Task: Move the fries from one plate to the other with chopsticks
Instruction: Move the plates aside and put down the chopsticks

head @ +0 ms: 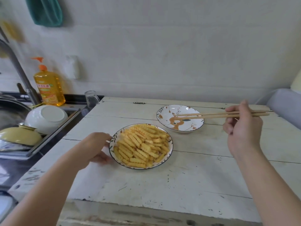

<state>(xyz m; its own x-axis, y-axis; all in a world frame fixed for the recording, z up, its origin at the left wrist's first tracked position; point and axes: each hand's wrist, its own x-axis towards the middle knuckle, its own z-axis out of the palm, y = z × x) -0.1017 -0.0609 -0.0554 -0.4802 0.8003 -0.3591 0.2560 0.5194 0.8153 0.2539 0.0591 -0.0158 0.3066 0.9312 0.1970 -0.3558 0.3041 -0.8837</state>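
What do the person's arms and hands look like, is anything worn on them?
Both forearms are bare, with no sleeves in view. The left hand and right hand wear no gloves, and no rings, watch or bracelets show at either wrist.

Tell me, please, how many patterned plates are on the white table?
2. The plate of fries sits nearer the person, with the left hand at its left rim. The empty plate lies farther back to the right, under the tips of the chopsticks gripped by the right hand.
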